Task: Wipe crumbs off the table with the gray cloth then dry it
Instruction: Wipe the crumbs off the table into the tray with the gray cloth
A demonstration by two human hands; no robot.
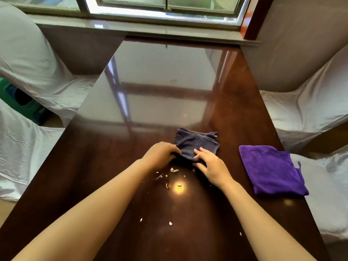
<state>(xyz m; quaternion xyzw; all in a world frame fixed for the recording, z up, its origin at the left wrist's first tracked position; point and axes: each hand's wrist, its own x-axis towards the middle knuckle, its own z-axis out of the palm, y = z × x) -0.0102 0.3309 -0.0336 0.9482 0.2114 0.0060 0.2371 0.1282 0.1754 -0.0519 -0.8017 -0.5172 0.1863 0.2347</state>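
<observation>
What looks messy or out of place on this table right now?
Pale crumbs lie scattered on the dark table, most just near of the gray cloth, a few closer to the person. The left hand and right hand both rest on the bunched cloth. The purple cloth overhangs the right edge slightly.

The gray cloth [195, 145] is dark and folded (a bit bunched up) on the shiny brown bench [116, 147]; small white crumbs [174, 170] lie just beside its near edge; more sit closer in.
</observation>
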